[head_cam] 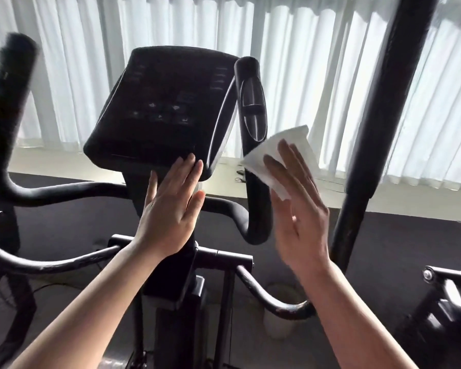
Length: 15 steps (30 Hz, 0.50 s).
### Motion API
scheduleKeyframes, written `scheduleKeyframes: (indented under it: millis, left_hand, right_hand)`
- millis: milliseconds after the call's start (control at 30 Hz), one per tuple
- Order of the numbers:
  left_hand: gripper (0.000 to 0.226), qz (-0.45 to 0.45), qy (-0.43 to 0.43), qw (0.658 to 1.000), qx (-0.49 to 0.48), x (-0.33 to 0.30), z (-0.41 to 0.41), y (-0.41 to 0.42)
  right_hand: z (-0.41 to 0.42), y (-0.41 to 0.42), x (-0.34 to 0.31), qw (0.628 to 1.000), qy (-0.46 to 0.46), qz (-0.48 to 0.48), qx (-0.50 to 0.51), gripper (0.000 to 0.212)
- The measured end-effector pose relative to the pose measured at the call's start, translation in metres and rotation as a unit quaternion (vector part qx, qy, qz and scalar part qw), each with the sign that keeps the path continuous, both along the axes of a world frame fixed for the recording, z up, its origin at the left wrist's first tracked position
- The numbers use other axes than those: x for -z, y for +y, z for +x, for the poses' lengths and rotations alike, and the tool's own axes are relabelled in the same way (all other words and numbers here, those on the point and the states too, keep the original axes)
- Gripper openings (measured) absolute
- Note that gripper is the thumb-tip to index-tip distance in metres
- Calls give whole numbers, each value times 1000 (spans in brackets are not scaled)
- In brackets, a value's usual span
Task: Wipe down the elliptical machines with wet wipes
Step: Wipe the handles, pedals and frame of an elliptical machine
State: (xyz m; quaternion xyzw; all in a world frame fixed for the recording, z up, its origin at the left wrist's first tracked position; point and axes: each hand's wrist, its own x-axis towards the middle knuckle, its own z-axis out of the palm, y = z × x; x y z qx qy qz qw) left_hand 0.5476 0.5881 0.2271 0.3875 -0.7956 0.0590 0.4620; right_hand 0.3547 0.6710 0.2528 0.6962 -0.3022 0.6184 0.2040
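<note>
Right hand (pixel 298 209): flat, fingers straight, pressing wipe (pixel 277 158) on upright handle (pixel 252 107), centre-right.
Left hand (pixel 171 206): open, fingertips touching console (pixel 160 107).

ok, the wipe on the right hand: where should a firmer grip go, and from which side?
Probably the lower half of the wipe, where the right hand already backs it with straight fingers. Curl those fingers and the thumb in from the right, the hand's own side; the upper corner sticks up loose and unsupported, so a pinch there would likely let the sheet flop. The left hand lies flat by the console.
</note>
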Motion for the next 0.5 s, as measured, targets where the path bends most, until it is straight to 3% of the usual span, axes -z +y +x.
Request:
scheduleKeyframes:
  millis: [100, 267, 367, 500]
  left_hand:
    - [59, 9, -4, 1000, -6, -1, -1, 4]
    - [64, 22, -45, 999, -15, -2, 4, 3]
    - [73, 33, -60, 997, -19, -8, 9, 4]
    - [68, 47, -72, 996, -35, -14, 7, 8]
  right_hand:
    - [7, -16, 8, 999, -4, 40, -11, 36]
    - [6, -8, 72, 999, -36, 21, -4, 48]
    - [7, -3, 100, 998, -50, 32, 3, 37]
    - [6, -1, 145, 986, -133, 92, -26, 37]
